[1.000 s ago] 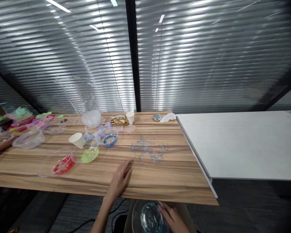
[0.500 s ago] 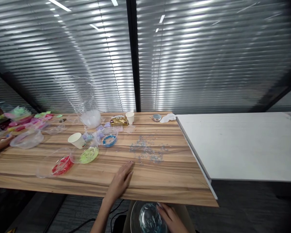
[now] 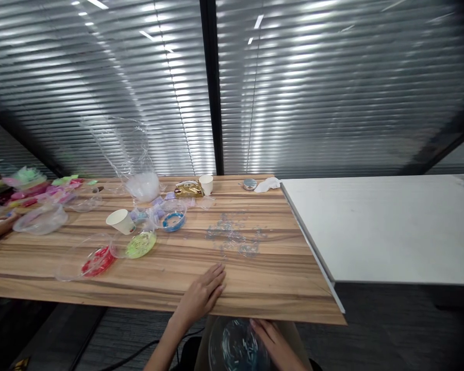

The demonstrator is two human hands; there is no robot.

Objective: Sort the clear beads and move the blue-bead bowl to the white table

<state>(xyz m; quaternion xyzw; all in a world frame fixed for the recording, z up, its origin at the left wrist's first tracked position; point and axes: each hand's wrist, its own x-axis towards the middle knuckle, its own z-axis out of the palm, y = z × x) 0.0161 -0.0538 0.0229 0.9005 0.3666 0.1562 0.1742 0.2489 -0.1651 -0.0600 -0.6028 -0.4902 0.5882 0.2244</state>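
My left hand (image 3: 205,289) lies palm down on the wooden table near its front edge, fingers stretched out and holding nothing. Just beyond its fingertips is a scatter of small clear-bluish tube beads (image 3: 235,234). Below the table edge, over my lap, my right hand (image 3: 272,342) grips the right rim of a clear plastic bowl (image 3: 216,348). More of the tube beads lie inside that bowl. Part of the bowl is cut off by the bottom of the picture.
Left on the table (image 3: 170,288) stand clear bowls with red beads (image 3: 98,262), yellow-green beads (image 3: 141,245) and blue beads (image 3: 174,221). Around them are paper cups (image 3: 120,221), a gold packet (image 3: 188,189) and a plastic bag (image 3: 143,186). Another person's hand (image 3: 0,228) rests far left.
My left hand has slid a little right and toward the table's front edge. My right hand still holds the bowl, and the beads inside it have shifted.
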